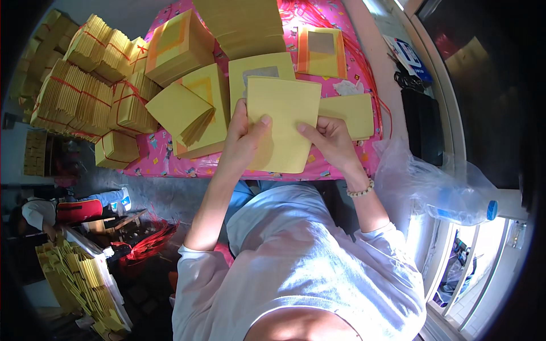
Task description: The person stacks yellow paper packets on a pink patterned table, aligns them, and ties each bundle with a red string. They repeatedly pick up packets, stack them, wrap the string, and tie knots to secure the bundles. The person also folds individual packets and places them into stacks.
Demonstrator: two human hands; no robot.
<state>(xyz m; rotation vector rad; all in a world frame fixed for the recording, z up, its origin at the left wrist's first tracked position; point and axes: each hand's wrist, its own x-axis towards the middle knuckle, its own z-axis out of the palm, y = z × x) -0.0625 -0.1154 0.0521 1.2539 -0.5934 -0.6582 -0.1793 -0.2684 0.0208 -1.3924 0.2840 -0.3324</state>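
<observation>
Both hands hold a piece of yellow paper (284,125) upright in front of me, over the near edge of the table. My left hand (245,133) grips its left side with the thumb on the front face. On its right edge my right hand (329,139) pinches it, thumb in front and fingers behind; a beaded bracelet circles that wrist. Whether it is one sheet or a thin stack I cannot tell. Behind it lies yellow paper with a silvery patch (261,72). A folded yellow bundle (181,109) rests to the left on a taller stack, and more yellow paper (352,115) lies at the right.
The pink patterned tablecloth (165,153) carries tall yellow paper stacks (179,45) and red-tied bundles (74,96). Red strands (364,62) run along the right side, beside a plastic bottle (463,204). At lower left, another person (42,215) sits near more yellow paper (79,278).
</observation>
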